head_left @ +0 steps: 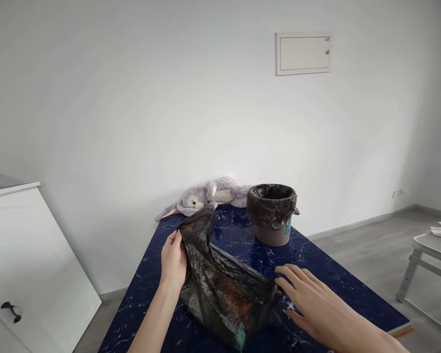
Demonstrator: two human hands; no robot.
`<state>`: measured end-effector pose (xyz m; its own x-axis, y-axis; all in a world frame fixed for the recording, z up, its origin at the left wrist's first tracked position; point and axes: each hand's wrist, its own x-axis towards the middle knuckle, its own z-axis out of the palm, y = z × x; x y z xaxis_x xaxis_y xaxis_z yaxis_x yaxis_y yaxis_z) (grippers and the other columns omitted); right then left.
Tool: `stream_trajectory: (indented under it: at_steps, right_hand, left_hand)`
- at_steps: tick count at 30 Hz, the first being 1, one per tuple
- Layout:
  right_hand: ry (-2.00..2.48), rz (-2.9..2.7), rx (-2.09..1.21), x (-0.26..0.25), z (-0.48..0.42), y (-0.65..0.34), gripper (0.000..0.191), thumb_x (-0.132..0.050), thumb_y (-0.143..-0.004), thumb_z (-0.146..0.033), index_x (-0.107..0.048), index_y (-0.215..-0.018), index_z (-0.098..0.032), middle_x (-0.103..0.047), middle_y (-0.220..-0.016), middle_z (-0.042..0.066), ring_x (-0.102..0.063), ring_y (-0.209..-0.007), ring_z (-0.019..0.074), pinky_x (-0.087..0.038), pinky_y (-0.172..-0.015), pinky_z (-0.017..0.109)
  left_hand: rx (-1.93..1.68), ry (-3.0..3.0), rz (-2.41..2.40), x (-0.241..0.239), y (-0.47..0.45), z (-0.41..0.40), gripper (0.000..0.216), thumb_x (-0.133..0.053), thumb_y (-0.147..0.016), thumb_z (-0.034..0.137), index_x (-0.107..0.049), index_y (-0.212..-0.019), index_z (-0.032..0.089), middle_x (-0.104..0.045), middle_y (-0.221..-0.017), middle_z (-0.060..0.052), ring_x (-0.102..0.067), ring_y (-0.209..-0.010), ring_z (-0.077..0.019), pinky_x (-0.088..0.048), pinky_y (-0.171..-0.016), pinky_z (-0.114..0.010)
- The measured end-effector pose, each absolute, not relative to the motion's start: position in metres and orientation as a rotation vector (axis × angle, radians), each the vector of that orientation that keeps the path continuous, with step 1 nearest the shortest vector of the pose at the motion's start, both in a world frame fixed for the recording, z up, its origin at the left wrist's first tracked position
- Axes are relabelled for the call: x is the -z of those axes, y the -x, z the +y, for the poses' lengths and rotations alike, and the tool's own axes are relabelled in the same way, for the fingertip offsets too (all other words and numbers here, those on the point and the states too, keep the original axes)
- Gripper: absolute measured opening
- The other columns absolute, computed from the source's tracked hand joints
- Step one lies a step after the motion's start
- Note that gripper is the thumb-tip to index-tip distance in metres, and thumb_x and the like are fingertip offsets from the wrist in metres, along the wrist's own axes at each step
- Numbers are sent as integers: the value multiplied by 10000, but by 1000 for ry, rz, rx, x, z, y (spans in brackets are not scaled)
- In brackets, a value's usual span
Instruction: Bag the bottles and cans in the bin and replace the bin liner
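A black plastic bag (228, 279) with reddish contents showing faintly through it lies across the near part of the blue marbled table (135, 299). My left hand (174, 260) is closed on the bag's upper left edge, lifting that side into a raised fold. At the bag's right end, my right hand (301, 299) hovers with fingers apart and thumb below; it seems to grip nothing, though its fingertips are close to the plastic. What exactly fills the bag cannot be made out.
A grey bin (274, 236) with a black liner folded over its rim stands at the table's far right. Against the wall lies a grey plush rabbit (220, 191). A white cabinet (33, 264) is at left, a folding stool (426, 250) at right.
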<state>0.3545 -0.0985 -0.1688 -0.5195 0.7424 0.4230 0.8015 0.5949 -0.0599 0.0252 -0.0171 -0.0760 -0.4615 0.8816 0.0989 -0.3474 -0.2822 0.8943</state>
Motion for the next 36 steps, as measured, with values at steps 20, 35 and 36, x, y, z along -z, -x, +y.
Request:
stream_trajectory:
  at_steps: [20,35,36]
  right_hand:
    - [585,-2482,-270,209,-117,-219,196,-717,-1008,-380,-704,-1184,-295,-760,-880,-46,-694,-904,161,-498,-788,205]
    - [1473,-2424,267,255,-132,-261,343,-669,-830,-80,-643,-1130,-244,-784,-799,18,-747,-563,258,-323,-492,303]
    - [1540,-2402,253,258,-133,-263,380,-670,-822,-73,-647,-1160,-246,-795,-817,30,-762,-596,272,-342,-506,305]
  left_hand:
    - [-1604,-2396,1518,97,-7,-120,286,-651,-865,223,-690,-1142,285,-713,-1249,-122,-632,-1243,-341,-467,-1120,-495]
    - [280,-2655,1857,155,9,-148,552,-321,-952,77,-754,-1294,113,-808,-1023,-240,-789,-814,-409,-603,-707,-506]
    - [232,-2584,1947,158,17,-150,555,-320,-966,114,-722,-1349,103,-802,-1062,-254,-789,-833,-418,-600,-701,-504]
